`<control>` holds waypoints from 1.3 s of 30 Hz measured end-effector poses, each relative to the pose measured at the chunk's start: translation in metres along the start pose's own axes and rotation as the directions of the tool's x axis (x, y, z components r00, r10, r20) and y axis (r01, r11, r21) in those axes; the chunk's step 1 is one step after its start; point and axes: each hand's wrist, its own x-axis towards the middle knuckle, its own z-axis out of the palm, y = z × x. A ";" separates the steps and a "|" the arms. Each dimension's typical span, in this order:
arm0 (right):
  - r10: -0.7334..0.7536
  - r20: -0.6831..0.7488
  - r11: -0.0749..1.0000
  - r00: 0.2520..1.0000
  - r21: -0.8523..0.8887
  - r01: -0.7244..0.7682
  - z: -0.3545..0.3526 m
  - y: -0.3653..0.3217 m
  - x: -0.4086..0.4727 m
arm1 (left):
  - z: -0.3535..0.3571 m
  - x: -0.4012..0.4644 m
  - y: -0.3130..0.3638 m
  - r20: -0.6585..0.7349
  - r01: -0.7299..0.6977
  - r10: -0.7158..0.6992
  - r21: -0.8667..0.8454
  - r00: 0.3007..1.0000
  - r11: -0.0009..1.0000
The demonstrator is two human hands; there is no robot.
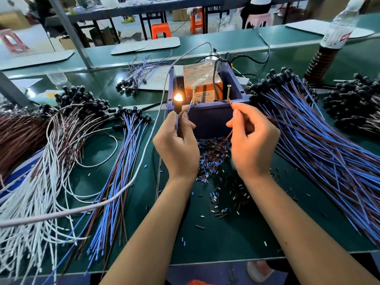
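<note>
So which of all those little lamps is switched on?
The lamp that the left hand holds up beside the blue box. It glows orange, while the other lamps heaped on the table are all dark.

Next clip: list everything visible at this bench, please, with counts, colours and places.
blue plastic box: one, centre, orange unit inside
brass screws: two, upright in the box
lit orange lamp in black holder: one, glowing, at box's left front corner
thin blue wire: one, below lamp, toward left screw
thin brown wire: one, toward right screw
cut insulation bits: many, blue, brown, white, in front of box
wired black lamps: heaps, blue, brown, white leads, both sides
grey cable: one, left of centre
clear plastic bottle: one, dark liquid, far right
left hand: pinches blue wire
right hand: pinches brown wire
</note>
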 end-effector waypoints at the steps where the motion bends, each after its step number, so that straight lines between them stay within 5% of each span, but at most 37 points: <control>1: 0.002 0.002 1.000 1.000 -0.001 -0.002 0.000 0.000 0.000 | 0.000 0.000 0.000 0.001 -0.003 0.003 0.001 1.000 1.000; 13: 0.106 -0.007 0.994 0.994 0.033 -0.105 -0.016 -0.005 -0.003 | 0.000 -0.004 0.019 -0.013 0.021 -0.022 -0.072 1.000 0.997; 21: 0.242 -0.127 0.970 0.962 0.017 -0.242 -0.075 0.002 0.014 | 0.057 -0.015 0.100 0.416 0.112 -0.045 -0.137 0.908 0.984; 25: 0.015 -0.270 0.972 0.963 -0.222 -0.077 -0.115 -0.002 0.031 | 0.101 -0.008 0.143 0.576 0.051 -0.063 0.037 0.815 0.998; 28: -0.259 -0.088 0.857 0.962 -0.480 0.187 -0.133 -0.003 0.046 | 0.125 -0.005 0.172 0.631 0.148 -0.139 0.038 0.763 0.988; 30: -0.176 0.034 0.862 0.984 -0.477 0.171 -0.133 -0.002 0.055 | 0.134 -0.002 0.186 0.645 0.252 -0.167 -0.042 0.746 0.967; 33: -0.006 0.128 0.948 0.992 -0.314 0.046 -0.137 -0.004 0.060 | 0.141 0.004 0.200 0.711 0.416 -0.183 -0.167 0.679 0.894; 39: -0.087 0.086 0.890 0.992 -0.440 0.117 -0.164 -0.005 0.072 | 0.154 0.018 0.196 0.716 0.773 -0.364 -0.388 0.596 0.503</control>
